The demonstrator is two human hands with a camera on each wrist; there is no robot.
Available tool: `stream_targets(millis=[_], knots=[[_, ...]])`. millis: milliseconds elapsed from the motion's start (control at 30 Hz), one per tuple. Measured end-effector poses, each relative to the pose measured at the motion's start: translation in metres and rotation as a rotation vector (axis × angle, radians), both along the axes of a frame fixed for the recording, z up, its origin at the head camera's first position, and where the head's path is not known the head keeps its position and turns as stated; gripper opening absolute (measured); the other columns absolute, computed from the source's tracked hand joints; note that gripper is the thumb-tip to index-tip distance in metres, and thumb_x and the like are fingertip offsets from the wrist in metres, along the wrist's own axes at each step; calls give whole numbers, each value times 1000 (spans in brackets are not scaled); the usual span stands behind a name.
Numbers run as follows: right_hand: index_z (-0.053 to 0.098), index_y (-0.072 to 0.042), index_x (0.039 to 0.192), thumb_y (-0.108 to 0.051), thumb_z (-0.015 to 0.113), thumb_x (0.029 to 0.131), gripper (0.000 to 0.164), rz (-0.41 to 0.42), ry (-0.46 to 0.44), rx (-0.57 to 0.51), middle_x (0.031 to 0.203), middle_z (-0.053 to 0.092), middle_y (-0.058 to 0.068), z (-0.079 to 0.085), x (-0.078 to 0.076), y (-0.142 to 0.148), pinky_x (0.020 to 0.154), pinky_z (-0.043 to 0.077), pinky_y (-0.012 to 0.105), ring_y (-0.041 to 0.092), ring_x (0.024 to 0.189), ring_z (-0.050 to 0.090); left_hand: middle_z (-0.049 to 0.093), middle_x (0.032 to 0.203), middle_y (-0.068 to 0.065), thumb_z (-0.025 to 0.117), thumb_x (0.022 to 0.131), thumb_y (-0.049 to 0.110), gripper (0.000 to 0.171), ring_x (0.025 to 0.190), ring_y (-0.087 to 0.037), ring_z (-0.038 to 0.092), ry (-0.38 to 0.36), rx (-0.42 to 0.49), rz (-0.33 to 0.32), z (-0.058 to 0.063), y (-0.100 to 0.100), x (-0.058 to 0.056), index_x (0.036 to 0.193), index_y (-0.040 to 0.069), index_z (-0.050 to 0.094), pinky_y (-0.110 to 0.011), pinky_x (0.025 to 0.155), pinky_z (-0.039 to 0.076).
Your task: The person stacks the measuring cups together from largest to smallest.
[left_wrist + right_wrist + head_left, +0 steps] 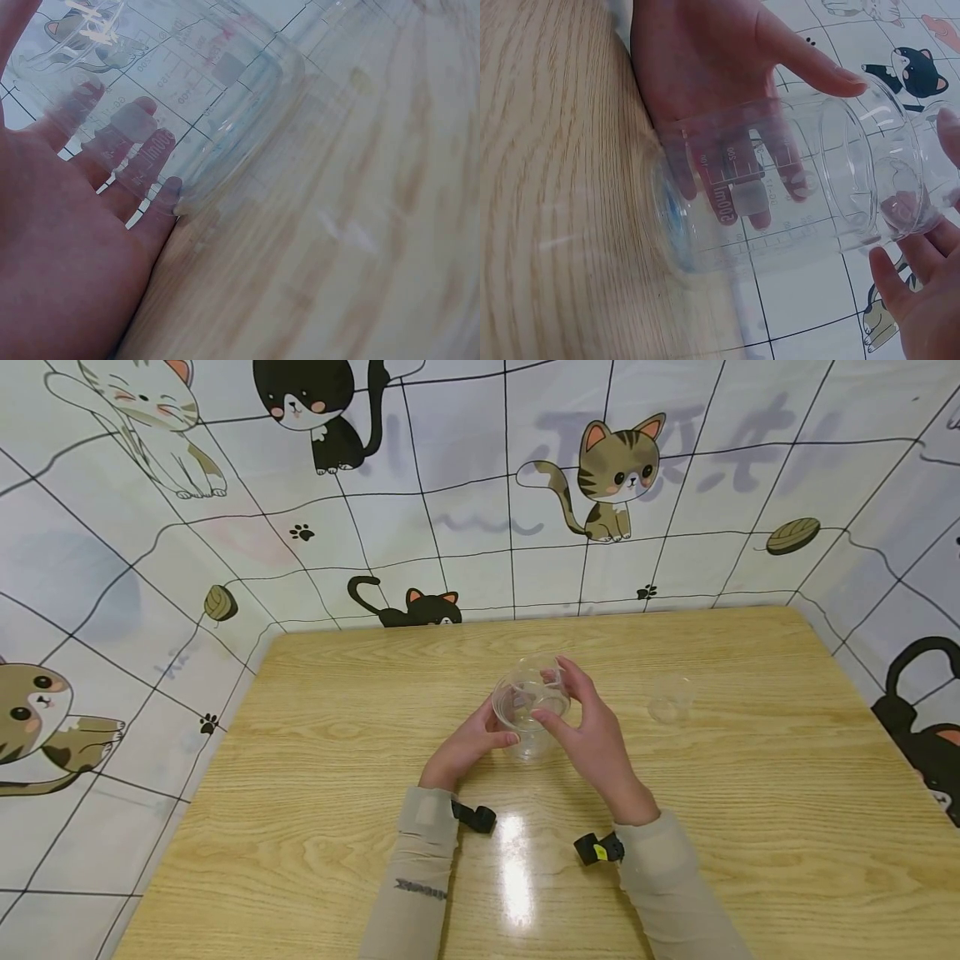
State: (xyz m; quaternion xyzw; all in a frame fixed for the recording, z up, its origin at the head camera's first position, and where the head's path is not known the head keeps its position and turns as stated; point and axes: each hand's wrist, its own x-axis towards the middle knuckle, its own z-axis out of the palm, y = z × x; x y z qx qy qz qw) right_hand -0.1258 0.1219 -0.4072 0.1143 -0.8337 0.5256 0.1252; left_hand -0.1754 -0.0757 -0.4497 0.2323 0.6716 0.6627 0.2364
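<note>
ngl I'd watch that clear beaker (780, 210): it's standing on the bench (337, 743) between your hands, and slick clear walls don't give you much to hang on to. Your left hand (476, 742) is wrapped round its side, thumb in front, fingers behind. If that hold loosens while the other side pushes, it could skid or tip.

Your right hand (588, 731) is up at the mouth and looks to be pinching a clear piece (543, 670) there, though clear on clear makes the exact contact hard to tell. Let the thumb slip and that piece could drop in or knock the rim; press too hard and you might chip something. Also mind your right elbow: there's a clear cup (670, 703) near that hand, super easy to miss and bump.

As for writing, the beaker says 500ml, plus what looks like GG-17 and a scale with 100 and 200. No brand I can make out. The dark print on your left sleeve (408, 852) and the faint wall lettering (667, 447) are unreadable.
</note>
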Motion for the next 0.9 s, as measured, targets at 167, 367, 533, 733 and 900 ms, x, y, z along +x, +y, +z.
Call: stream_targets(millis=[167,367,533,733,900], knots=[[23,-40,137,-45,60,80,68,-32,-14,10,128,47,-12,0,1,-1,93,31,54,13,120,39,27,143,3,64,82,12,78,129,-21,27,-9,11,13,-5,1,-2,141,34,17,-34,99,31],[22,-42,137,-43,62,80,69,-42,-27,12,129,45,-15,1,2,-3,93,29,55,13,121,38,29,141,9,65,81,15,78,126,-13,32,-11,-6,36,-21,1,-9,139,39,19,-33,99,32],[22,-40,138,-45,61,80,70,-1,-40,28,131,44,-16,1,2,-5,94,29,55,13,124,35,29,141,9,66,81,21,78,126,-12,33,-7,-5,25,-19,1,-9,139,40,18,-34,98,32],[24,-36,138,-49,61,78,72,4,-51,75,135,41,-2,0,3,-8,94,28,57,20,123,36,27,142,6,66,81,24,79,126,-14,32,-15,-2,-13,-2,0,-2,140,38,15,-34,97,34],[24,-36,139,-49,62,77,73,-1,-42,88,135,40,-1,-1,3,-9,93,29,57,20,123,37,27,143,4,67,80,29,82,126,-15,32,-17,1,-12,-2,0,-2,141,37,14,-35,96,36]])
